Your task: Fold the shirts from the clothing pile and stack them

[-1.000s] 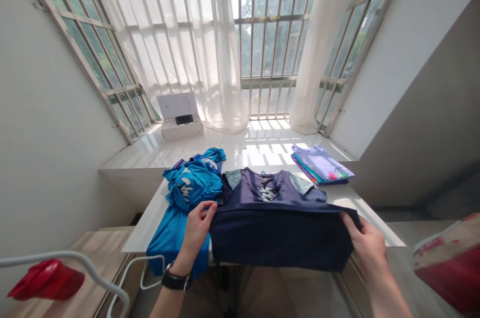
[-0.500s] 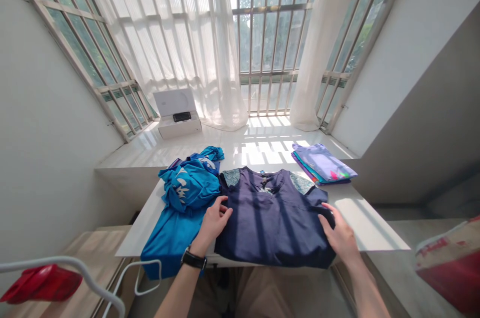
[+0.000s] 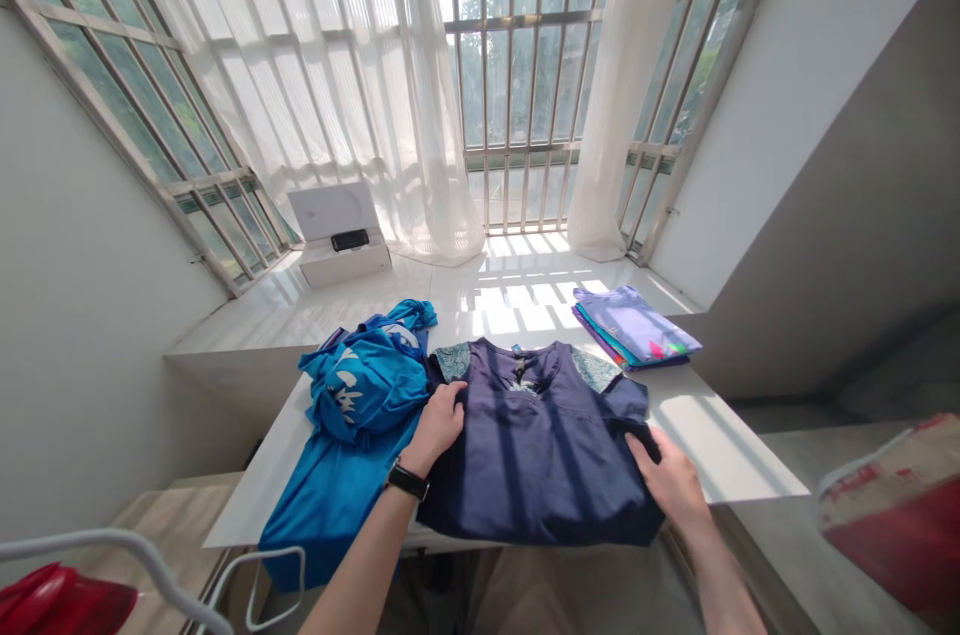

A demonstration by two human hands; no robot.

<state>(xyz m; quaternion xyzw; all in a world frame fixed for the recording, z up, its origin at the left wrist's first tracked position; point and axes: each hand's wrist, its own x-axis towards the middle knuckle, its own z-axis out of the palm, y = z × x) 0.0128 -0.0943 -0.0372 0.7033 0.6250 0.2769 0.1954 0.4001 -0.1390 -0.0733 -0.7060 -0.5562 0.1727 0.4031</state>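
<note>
A dark navy shirt (image 3: 540, 445) lies flat on the white table (image 3: 720, 455), its collar toward the window. My left hand (image 3: 439, 425) rests with fingers spread on the shirt's left edge, just under its left sleeve. My right hand (image 3: 671, 480) presses flat on the shirt's right edge, below the right sleeve. Neither hand grips the cloth. A crumpled bright blue garment (image 3: 352, 415) lies right beside my left hand and hangs over the table's front edge.
A folded stack of purple and coloured clothes (image 3: 636, 327) sits at the table's far right corner. An open white box (image 3: 337, 235) stands on the window ledge. A white rail with a red object (image 3: 60, 600) is at lower left; a red-and-tan item (image 3: 892, 525) at right.
A second ago both hands held the shirt's lower hem lifted and folded up. They laid it flat, then slid up along the shirt's two sides toward the sleeves.
</note>
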